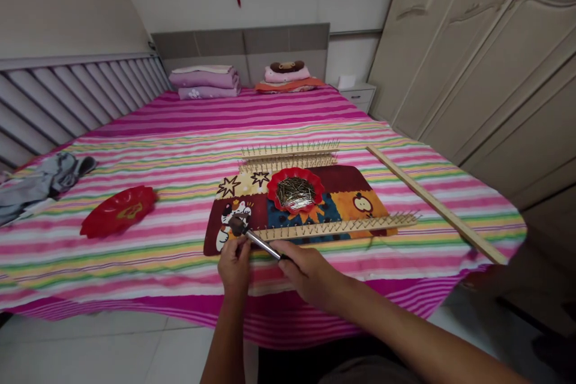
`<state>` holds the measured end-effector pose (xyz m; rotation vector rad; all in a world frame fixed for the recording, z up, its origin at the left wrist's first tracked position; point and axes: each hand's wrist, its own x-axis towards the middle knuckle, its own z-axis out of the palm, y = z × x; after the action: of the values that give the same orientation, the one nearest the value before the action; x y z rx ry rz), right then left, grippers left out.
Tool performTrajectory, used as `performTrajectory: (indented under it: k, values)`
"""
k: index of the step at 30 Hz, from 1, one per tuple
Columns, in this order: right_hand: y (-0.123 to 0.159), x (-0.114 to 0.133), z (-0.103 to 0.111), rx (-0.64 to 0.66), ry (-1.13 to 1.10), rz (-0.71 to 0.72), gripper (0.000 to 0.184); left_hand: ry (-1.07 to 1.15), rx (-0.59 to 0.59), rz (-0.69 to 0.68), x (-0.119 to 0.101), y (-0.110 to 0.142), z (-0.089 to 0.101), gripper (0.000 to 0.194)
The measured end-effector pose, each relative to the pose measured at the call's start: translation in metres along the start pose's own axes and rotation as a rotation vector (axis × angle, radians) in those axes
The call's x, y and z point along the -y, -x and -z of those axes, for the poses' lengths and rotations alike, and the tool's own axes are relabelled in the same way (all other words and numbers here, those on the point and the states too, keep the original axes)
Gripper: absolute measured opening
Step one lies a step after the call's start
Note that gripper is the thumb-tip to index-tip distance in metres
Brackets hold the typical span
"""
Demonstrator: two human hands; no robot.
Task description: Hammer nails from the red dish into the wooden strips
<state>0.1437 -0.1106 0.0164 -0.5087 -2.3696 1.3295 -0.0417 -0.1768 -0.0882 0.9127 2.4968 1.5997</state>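
Observation:
My right hand is wrapped round the dark grip of a hammer. The hammer's shiny shaft slants up to the left, and its dark head is over the left end of a wooden strip. Nails stand up along that strip in rows. Right beside the hammer head, my left hand is closed in a pinch at the strip's left end; whatever its fingertips hold is too small to make out. Beneath the strip lies a patterned mat. A red scalloped bowl full of nails rests on the mat.
Behind the bowl lie nail-studded wooden strips. A bare wooden strip lies on the right of the striped bed. To the left are a red plate and grey cloth. Folded bedding sits at the headboard.

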Motion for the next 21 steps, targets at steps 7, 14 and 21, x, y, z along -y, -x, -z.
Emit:
performTrajectory:
  k: [7, 14, 21]
  values:
    - [0.022, 0.002, 0.008, -0.051, -0.043, 0.000, 0.042, -0.034, -0.006, -0.025, -0.002, 0.001, 0.000, 0.021]
    - [0.097, -0.026, 0.030, -0.008, -0.011, -0.049, 0.048, -0.036, 0.009, 0.050, 0.007, -0.005, 0.001, 0.033]
    - [0.142, -0.084, 0.024, -0.011, 0.325, -0.128, 0.044, -0.099, -0.029, 0.120, 0.009, 0.005, 0.007, 0.042]
